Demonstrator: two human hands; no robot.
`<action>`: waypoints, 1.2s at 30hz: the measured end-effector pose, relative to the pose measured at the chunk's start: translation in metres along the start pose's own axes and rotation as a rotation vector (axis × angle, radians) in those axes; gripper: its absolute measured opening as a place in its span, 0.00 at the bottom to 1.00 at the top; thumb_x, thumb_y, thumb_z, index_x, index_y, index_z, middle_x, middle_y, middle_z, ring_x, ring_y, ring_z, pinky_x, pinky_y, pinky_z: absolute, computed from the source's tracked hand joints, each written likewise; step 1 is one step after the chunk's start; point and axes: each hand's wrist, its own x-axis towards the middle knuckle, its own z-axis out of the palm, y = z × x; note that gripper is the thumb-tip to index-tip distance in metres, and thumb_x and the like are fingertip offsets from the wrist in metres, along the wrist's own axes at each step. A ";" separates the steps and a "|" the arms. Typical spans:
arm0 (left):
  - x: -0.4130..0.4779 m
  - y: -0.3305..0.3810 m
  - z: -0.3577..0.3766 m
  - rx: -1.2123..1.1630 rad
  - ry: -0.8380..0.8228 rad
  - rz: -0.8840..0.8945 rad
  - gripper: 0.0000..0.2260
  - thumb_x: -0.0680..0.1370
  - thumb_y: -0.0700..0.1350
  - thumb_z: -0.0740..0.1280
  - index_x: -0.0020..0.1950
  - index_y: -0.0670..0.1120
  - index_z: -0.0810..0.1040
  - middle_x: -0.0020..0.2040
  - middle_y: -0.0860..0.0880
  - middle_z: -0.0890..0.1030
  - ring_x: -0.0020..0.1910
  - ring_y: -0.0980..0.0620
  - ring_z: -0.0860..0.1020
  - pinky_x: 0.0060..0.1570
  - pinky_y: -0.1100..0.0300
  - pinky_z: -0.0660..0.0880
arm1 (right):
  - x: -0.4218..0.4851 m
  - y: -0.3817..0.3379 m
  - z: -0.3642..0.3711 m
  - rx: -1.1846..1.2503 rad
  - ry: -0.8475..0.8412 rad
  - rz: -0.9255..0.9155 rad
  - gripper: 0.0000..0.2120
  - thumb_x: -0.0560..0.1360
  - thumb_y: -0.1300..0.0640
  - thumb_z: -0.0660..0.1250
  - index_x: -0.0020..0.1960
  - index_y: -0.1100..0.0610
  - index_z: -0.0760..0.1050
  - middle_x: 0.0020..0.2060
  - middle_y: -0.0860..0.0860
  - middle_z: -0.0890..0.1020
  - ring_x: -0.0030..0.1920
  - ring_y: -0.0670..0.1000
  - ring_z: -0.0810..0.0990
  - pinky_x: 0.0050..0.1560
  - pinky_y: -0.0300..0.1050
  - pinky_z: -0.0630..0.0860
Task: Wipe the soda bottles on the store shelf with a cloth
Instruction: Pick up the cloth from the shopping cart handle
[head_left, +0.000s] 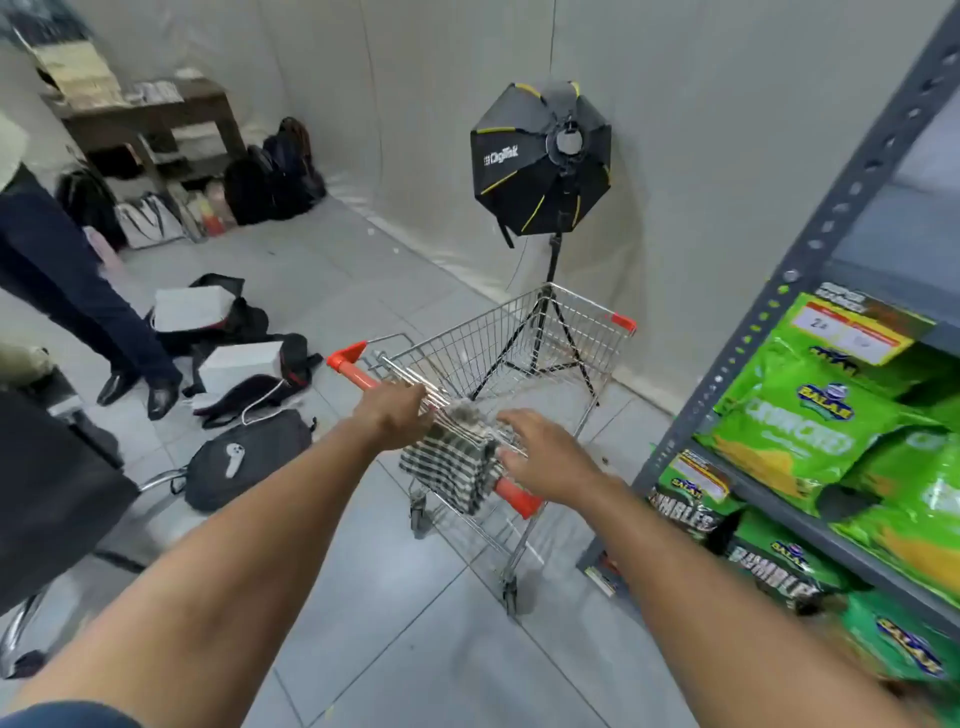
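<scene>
While the left hand clenches the wire shopping cart's orange handle, the checkered black-and-white cloth drapes over that handle; right hand hovers released just beside it.

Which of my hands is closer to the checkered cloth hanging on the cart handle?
Right, narrowly. Your right hand is spread open at the checkered cloth's right edge, fingers about on it. Your left hand grips the cart handle just left of the cloth.

One shopping cart is standing on the floor, with one checked cloth hanging on it. Two hands, left and right, are reaching out. One big lamp is standing behind. Two white boxes are lying around.
</scene>
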 end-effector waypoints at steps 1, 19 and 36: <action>0.004 -0.004 0.003 0.014 -0.030 -0.018 0.19 0.82 0.57 0.61 0.65 0.45 0.75 0.55 0.44 0.83 0.50 0.45 0.80 0.48 0.50 0.76 | 0.005 -0.004 0.010 -0.006 -0.043 0.018 0.25 0.79 0.50 0.66 0.73 0.43 0.63 0.71 0.48 0.72 0.66 0.51 0.74 0.66 0.54 0.72; 0.035 0.012 0.007 -0.608 -0.146 0.192 0.07 0.84 0.50 0.61 0.52 0.47 0.72 0.46 0.48 0.80 0.46 0.48 0.80 0.39 0.63 0.73 | 0.032 0.000 0.048 -0.049 0.027 -0.016 0.17 0.80 0.48 0.63 0.68 0.50 0.73 0.61 0.46 0.76 0.60 0.48 0.73 0.61 0.49 0.74; -0.026 0.210 -0.188 -0.988 -0.027 0.752 0.10 0.82 0.33 0.65 0.58 0.42 0.81 0.53 0.40 0.85 0.53 0.45 0.83 0.59 0.46 0.77 | -0.090 -0.014 -0.186 0.412 0.827 -0.036 0.23 0.69 0.58 0.76 0.60 0.43 0.74 0.51 0.42 0.82 0.50 0.41 0.82 0.51 0.35 0.75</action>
